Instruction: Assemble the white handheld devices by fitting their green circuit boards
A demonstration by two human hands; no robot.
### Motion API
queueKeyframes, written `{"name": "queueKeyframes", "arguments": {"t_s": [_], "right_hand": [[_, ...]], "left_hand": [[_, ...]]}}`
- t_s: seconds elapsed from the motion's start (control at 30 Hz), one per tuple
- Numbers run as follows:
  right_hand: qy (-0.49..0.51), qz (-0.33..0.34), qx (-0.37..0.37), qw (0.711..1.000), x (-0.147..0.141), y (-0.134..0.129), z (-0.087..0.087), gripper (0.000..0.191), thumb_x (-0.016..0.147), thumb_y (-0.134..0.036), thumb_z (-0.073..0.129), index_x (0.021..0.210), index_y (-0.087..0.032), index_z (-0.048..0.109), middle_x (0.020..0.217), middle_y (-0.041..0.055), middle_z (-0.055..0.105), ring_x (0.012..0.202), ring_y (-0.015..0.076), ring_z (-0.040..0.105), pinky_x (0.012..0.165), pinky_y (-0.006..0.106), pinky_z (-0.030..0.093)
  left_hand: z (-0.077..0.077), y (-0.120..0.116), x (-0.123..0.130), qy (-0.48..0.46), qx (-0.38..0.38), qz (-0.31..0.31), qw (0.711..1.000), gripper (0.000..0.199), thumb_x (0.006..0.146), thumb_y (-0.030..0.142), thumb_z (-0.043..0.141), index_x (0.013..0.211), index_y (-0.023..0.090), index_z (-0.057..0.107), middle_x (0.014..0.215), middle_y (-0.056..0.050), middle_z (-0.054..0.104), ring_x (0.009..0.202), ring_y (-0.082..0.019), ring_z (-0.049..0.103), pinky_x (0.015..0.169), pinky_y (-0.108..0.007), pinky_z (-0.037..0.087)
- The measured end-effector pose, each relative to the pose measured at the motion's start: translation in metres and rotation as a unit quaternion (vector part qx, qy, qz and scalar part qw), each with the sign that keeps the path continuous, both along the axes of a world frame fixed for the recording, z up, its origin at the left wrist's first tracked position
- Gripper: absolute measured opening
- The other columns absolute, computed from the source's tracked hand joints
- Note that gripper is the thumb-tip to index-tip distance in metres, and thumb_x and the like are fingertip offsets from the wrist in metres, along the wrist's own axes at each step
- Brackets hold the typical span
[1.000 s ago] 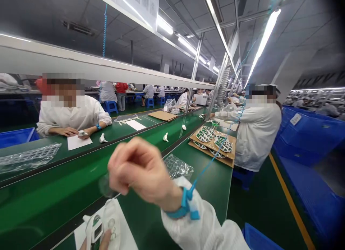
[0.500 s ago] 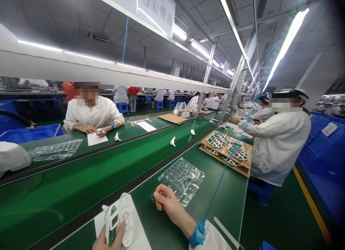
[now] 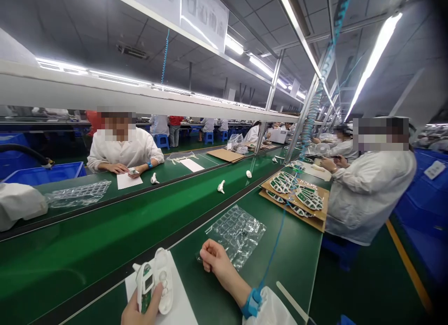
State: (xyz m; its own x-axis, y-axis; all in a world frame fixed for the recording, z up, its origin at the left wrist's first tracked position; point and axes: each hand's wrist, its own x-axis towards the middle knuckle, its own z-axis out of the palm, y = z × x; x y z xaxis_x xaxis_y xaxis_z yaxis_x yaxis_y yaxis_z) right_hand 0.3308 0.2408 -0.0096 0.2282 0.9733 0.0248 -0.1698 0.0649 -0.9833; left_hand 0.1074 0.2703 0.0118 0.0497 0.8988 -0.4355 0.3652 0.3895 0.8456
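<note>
Holding a white plastic housing (image 3: pixel 163 280) in the left hand (image 3: pixel 135 312).

Bright overhead fluorescent tubes (image 3: pixel 374 66) light everything evenly; wide-angle distortion bends the frame edges.

my l hand (image 3: pixel 138 311) & r hand (image 3: pixel 217 264) are bare, nothing on the fingers. on the r wrist there's a blue strap (image 3: pixel 252 302), a wide band w/ a chunky blue clip on it. a thin blue cord (image 3: pixel 275 250) comes off the clip & runs up away from my arm. r sleeve (image 3: pixel 269 311) is white, loose, smock-type cloth, bunched up in soft folds just below the strap.
</note>
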Motion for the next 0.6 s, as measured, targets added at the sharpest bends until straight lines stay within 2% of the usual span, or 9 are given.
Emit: {"name": "queueKeyframes", "arguments": {"t_s": [0.3,0.43,0.6], "right_hand": [[-0.078,0.026,0.006,0.997,-0.001,-0.002,-0.001,0.043,0.073,-0.057,0.066,0.068,-0.021,0.043,0.048,-0.011,0.037,0.04,0.0058,0.033,0.041,0.021,0.024],[-0.135,0.028,0.006,0.99,-0.008,-0.006,0.002,0.036,0.073,-0.047,0.068,0.066,-0.02,0.046,0.054,-0.0081,0.041,0.047,0.0073,0.035,0.046,0.022,0.026],[-0.187,0.043,0.01,0.981,-0.02,-0.01,0.002,0.03,0.075,-0.039,0.066,0.065,-0.02,0.046,0.058,-0.0069,0.041,0.054,0.0092,0.036,0.053,0.023,0.028]], "left_hand": [[-0.008,-0.009,0.004,-0.029,0.057,0.042,0.997,0.082,0.057,0.068,0.065,0.114,0.009,0.056,0.109,-0.019,0.064,0.096,-0.038,0.059,0.077,-0.042,0.046],[-0.007,-0.011,0.002,-0.066,0.085,0.032,0.994,0.07,0.062,0.061,0.068,0.109,0.01,0.06,0.104,-0.017,0.068,0.095,-0.037,0.061,0.075,-0.041,0.047],[-0.011,-0.01,0.001,-0.152,0.143,0.056,0.976,0.049,0.065,0.051,0.072,0.092,0.012,0.065,0.081,-0.011,0.071,0.081,-0.033,0.064,0.07,-0.038,0.048]]}}
